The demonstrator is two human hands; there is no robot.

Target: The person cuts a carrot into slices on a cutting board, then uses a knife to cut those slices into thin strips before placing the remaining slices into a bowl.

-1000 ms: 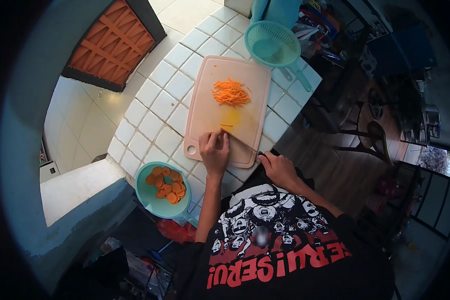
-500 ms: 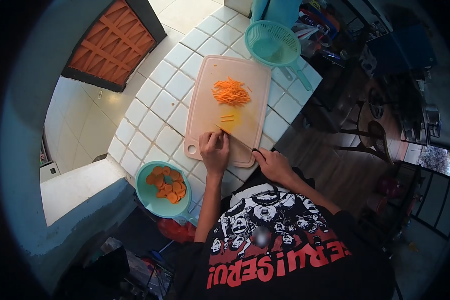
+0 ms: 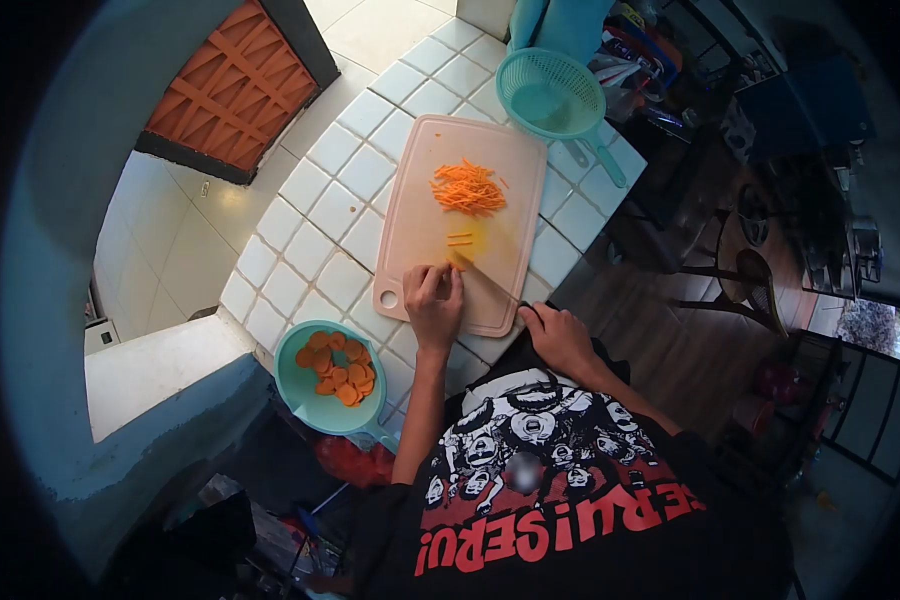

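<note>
Soft daylight brightens the tiled countertop (image 3: 365, 115) at eleven o'clock; glare bleaches the outdoor opening (image 3: 895, 327) at three, beyond a dim brown floor (image 3: 635, 335); a round blur smudges the T-shirt print (image 3: 550, 475) at five; fisheye distortion bows lines towards black corners

left hand (image 3: 433, 303), one; right hand (image 3: 560, 337), one. knife (image 3: 490, 281), one. cutting board (image 3: 413, 205), one. shredded carrot heap (image 3: 468, 189), one. teal colander (image 3: 550, 95), one; teal bowl (image 3: 304, 402), one. carrot slices (image 3: 341, 376), over a dozen, overlapping.

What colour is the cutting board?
The cutting board is pale pink, seen best in the head view.
</note>
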